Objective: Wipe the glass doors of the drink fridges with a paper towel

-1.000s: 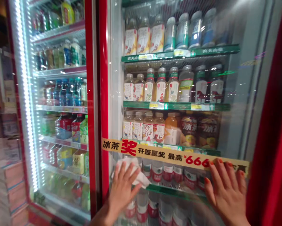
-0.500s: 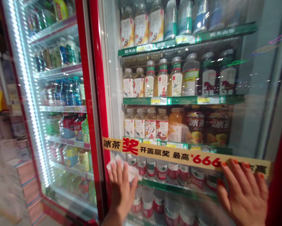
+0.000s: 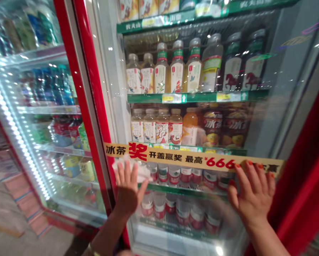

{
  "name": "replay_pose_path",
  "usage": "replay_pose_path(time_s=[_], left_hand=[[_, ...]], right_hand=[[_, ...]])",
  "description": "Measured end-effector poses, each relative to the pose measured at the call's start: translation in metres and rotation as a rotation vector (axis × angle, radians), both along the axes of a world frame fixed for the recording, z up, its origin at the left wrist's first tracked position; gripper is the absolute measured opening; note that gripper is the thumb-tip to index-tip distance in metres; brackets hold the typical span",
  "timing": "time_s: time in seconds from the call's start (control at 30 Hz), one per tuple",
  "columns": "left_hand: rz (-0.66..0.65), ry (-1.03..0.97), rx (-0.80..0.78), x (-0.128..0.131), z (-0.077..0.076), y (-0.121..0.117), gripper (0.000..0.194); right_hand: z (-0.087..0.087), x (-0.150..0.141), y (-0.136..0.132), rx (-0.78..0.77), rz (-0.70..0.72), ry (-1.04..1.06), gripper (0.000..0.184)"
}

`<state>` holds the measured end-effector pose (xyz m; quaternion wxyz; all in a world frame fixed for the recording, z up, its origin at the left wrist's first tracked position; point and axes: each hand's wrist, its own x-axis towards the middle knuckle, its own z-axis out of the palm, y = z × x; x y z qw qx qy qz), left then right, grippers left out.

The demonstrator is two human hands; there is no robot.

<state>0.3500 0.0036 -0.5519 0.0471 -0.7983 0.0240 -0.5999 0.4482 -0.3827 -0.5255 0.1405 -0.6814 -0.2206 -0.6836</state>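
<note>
My left hand [image 3: 127, 190] lies flat on the glass door [image 3: 266, 124] of a drinks fridge, fingers spread, pressing a white cloth [image 3: 142, 172] against the glass low on the left side. My right hand [image 3: 251, 197], with orange-painted nails, rests open and flat on the same glass at the lower right, its fingertips touching a yellow banner sticker [image 3: 191, 158] with red and black characters. Behind the glass stand rows of tea and juice bottles [image 3: 162, 73] on green shelves.
A second lit fridge [image 3: 42, 117] with a red frame [image 3: 88, 92] stands to the left, full of bottles. A red panel [image 3: 308, 185] rises at the right edge. Tiled floor [image 3: 12, 227] shows at the lower left.
My left hand with the cloth has slid left and a little up toward the door's left edge. My right hand stays flat on the glass. The view has tilted downward.
</note>
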Motion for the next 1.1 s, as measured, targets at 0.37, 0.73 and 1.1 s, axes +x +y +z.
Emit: replay_pose_path(time_s=[0.37,0.73,1.1], left_hand=[[-0.129,0.146,0.239,-0.002,-0.062,-0.029,0.074],[-0.068,0.117,-0.079,0.021,-0.021,-0.049,0.073],[-0.014,0.024,-0.449,0.022,0.062,-0.023,0.083]], right_hand=[[-0.006,0.006,-0.005,-0.041,-0.052,0.012,0.074],[-0.004,0.003,-0.005,-0.051,-0.068,0.019,0.078],[-0.005,0.003,-0.007,-0.054,-0.013,-0.001,0.076]])
